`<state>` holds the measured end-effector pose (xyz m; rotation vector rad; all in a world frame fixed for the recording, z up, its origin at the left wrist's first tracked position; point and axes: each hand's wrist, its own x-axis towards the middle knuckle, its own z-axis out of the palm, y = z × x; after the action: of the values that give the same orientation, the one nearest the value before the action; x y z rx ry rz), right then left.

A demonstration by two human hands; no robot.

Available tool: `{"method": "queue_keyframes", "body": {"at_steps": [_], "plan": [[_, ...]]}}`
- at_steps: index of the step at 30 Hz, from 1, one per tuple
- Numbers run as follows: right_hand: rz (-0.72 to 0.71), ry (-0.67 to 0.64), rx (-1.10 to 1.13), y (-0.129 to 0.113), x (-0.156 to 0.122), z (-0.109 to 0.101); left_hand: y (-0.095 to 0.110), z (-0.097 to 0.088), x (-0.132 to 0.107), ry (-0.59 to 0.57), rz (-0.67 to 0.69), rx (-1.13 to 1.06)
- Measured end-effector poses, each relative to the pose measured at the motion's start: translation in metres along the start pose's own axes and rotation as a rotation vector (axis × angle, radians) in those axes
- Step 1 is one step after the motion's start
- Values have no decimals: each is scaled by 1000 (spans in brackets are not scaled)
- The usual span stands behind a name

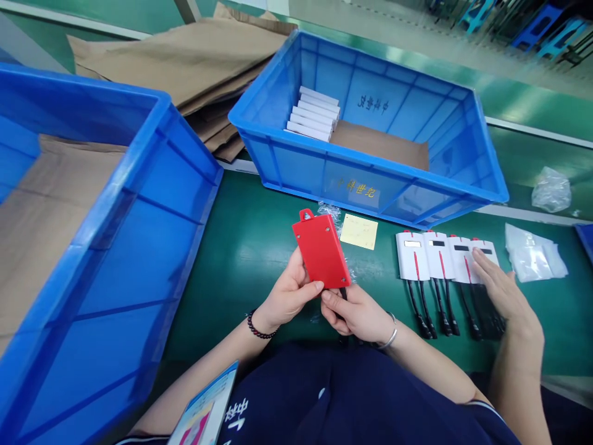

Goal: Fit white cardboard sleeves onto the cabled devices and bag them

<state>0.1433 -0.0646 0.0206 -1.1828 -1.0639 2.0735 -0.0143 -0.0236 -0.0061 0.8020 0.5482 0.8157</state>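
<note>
A flat red plastic device case [321, 252], with a hanging loop at its top and screws at its corners, is held up over the green table. My left hand [294, 284] grips its lower left side, thumb across the lower edge. Closed at the bottom end is my right hand [353, 312], fingers around the black cable [343, 294] coming out there. To the right lie several white devices [414, 254] in a row, each with a small display, a red stripe and black cables. Another person's hand [503, 287] rests over the rightmost one.
A blue crate [370, 167] at the back holds a stack of white pieces [315, 113] and cardboard. At left stands a second blue crate [180, 228]. A yellow note [359, 232] and clear plastic bags [532, 253] lie on the table. Brown cardboard sheets [185, 59] are piled behind.
</note>
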Motion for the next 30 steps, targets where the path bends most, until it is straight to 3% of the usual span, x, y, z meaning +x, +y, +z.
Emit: {"method": "queue_keyframes", "body": {"at_steps": [2,5,7,9,13,16,21,23,30], "plan": [[-37,105,-265,-1,-4,1,-3,5,-4,5,70,102],[-230,291,-653,0,-6,2,-8,15,-10,36,252,260],[-340,392,-832,2,-7,4,-9,21,-11,73,293,267],[-366,417,-929,3,-10,5,-5,24,-8,138,230,145],[-456,306,-1061,-3,-18,7,17,16,4,205,59,-261],[-614,328,-1092,-14,-21,2,32,5,6,172,-43,-346],[-867,616,-1041,-36,-8,-11,33,4,-9,63,-140,-203],[-853,650,-1058,-44,-1,-14,30,9,-16,42,-184,-180],[-720,522,-901,-55,9,-13,28,20,-29,105,-196,31]]}}
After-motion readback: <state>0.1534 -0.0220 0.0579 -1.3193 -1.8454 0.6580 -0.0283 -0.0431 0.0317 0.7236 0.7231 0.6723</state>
